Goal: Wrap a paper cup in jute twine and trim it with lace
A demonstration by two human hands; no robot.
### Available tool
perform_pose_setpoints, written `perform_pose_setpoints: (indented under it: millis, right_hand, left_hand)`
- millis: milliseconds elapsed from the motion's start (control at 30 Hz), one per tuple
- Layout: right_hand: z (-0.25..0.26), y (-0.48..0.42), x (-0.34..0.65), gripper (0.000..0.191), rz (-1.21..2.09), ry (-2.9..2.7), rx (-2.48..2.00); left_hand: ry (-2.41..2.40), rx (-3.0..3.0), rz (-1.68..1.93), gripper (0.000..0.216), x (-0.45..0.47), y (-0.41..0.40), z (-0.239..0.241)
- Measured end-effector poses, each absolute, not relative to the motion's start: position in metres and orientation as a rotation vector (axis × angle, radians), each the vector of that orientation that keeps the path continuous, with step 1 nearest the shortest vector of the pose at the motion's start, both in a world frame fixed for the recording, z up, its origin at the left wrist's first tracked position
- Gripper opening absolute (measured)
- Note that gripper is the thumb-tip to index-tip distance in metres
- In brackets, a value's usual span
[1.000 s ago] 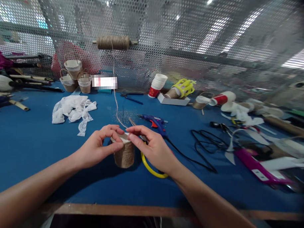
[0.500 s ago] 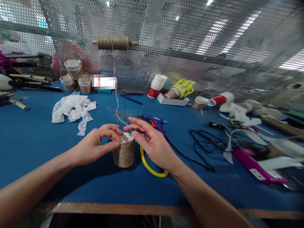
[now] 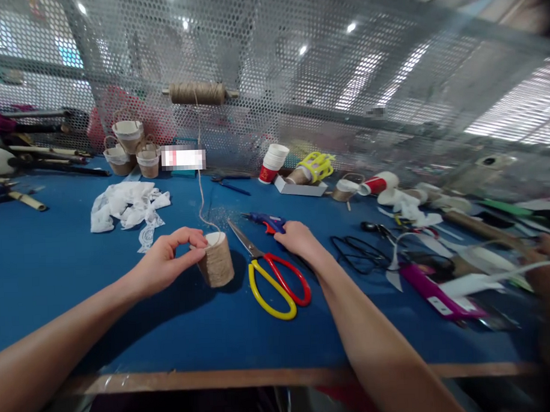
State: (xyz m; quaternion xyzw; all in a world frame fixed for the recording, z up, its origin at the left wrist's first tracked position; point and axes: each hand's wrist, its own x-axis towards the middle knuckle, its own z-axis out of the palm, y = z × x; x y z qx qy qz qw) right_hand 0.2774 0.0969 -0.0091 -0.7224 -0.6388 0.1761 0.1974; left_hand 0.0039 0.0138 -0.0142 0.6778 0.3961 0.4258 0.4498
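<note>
My left hand (image 3: pixel 180 254) pinches the rim of a paper cup (image 3: pixel 217 265) wrapped in brown twine, which tilts slightly on the blue table. From the cup's mouth a strand of twine (image 3: pixel 201 199) runs up to the spool (image 3: pixel 196 94) on the mesh wall. My right hand (image 3: pixel 298 236) is closed around the rear of a blue glue gun (image 3: pixel 264 219), whose nozzle points left; the palm hides its handle. Between the hands lie large scissors (image 3: pixel 256 255) with one yellow and one red handle, blades slightly apart.
White lace (image 3: pixel 126 205) lies at left, in front of small twine-wrapped buckets (image 3: pixel 128 136). Pliers (image 3: pixel 231 183), stacked paper cups (image 3: pixel 273 163) and a white box (image 3: pixel 301 186) stand behind. A black cable (image 3: pixel 358 257) and purple power strip (image 3: pixel 440 293) are right. Another person's hand (image 3: pixel 545 271) shows at the right edge.
My right hand has left the cup and strand and moved right onto the glue gun, uncovering the scissors. My left hand stays at the cup, which now leans slightly. The view has shifted right.
</note>
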Motion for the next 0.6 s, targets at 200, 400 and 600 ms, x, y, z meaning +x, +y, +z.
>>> perform_pose_setpoints:
  millis: [200, 400, 600]
  right_hand:
    - [0.018, 0.073, 0.266, 0.019, 0.715, -1.644, -1.759]
    - [0.039, 0.026, 0.246, 0.024, 1.097, -1.770, -1.364]
    - [0.031, 0.001, 0.231, 0.024, 0.938, -1.920, -1.446]
  left_hand:
    - [0.985, 1.724, 1.068, 0.013, 0.002, 0.016, -0.018]
    - [0.997, 1.600, 1.137, 0.015, 0.002, 0.019, -0.026]
    - [1.086, 1.551, 1.179, 0.017, 0.003, 0.021, -0.027]
